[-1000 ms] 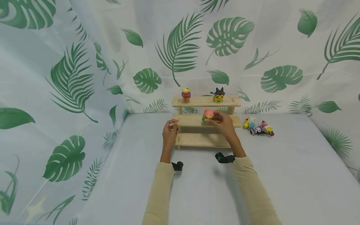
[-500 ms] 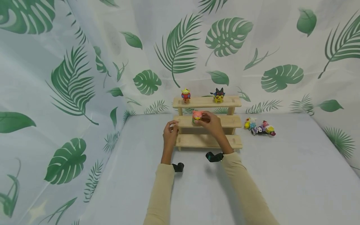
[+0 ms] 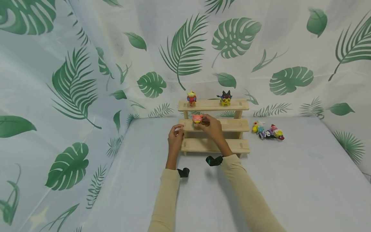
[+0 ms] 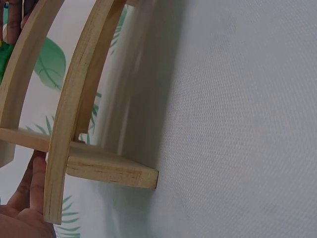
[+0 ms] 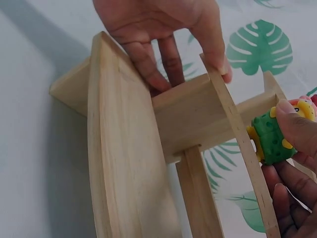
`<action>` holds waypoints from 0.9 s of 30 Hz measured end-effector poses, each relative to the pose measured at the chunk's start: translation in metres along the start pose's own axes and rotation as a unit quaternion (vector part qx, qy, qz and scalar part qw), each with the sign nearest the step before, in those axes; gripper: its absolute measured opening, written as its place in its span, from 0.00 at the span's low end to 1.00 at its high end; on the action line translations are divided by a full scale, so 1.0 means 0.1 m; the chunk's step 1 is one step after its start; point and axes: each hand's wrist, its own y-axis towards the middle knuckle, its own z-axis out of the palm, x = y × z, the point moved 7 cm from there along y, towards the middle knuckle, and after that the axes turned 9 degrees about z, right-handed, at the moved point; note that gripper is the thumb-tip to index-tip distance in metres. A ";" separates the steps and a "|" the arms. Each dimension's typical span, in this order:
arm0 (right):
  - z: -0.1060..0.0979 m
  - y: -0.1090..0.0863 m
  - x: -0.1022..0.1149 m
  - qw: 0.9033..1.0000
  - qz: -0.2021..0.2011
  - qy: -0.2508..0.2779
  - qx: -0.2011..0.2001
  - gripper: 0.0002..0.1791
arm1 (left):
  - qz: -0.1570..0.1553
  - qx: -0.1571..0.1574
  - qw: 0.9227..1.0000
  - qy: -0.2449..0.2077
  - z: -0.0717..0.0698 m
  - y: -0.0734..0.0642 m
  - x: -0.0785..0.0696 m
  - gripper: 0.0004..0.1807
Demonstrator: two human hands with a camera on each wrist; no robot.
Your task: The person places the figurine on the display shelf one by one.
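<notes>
In the head view my right hand [image 3: 214,127] pinches a small toy figure [image 3: 197,119] with a pink head, at the left part of the middle tier of a three-tier wooden display shelf [image 3: 233,125]. The right wrist view shows the toy's green spotted body [image 5: 271,138] between thumb and fingers, its yellow feet right at the tier board's surface. My left hand [image 3: 175,137] grips the shelf's left side at the middle tier. Seen from the right wrist, the left thumb lies on the board's end and the other fingers reach around the side support.
Two toy figures stand on the top tier, a red-and-blue one [image 3: 191,99] at left and a yellow-and-black one [image 3: 225,98] at right. A pile of several small toys [image 3: 268,131] lies on the white cloth right of the shelf. A leaf-print curtain [image 3: 185,48] hangs behind.
My right hand has carried the pink-headed toy figure leftward along the middle tier, from its middle to near its left end. The left hand stays at the shelf's side.
</notes>
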 end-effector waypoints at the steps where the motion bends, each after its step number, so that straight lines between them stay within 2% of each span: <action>1: 0.00 0.00 0.00 1.000 0.000 -0.003 -0.001 0.27 | 0.000 0.002 1.000 -0.001 0.00 0.00 0.00 0.11; 13: 0.04 0.00 -0.04 0.999 0.010 -0.030 -0.020 0.27 | -0.013 0.013 1.000 -0.024 0.05 -0.05 0.06 0.10; 27: 0.08 0.05 0.00 1.000 0.011 -0.026 -0.009 0.29 | -0.010 0.013 1.000 -0.012 0.01 -0.01 0.02 0.11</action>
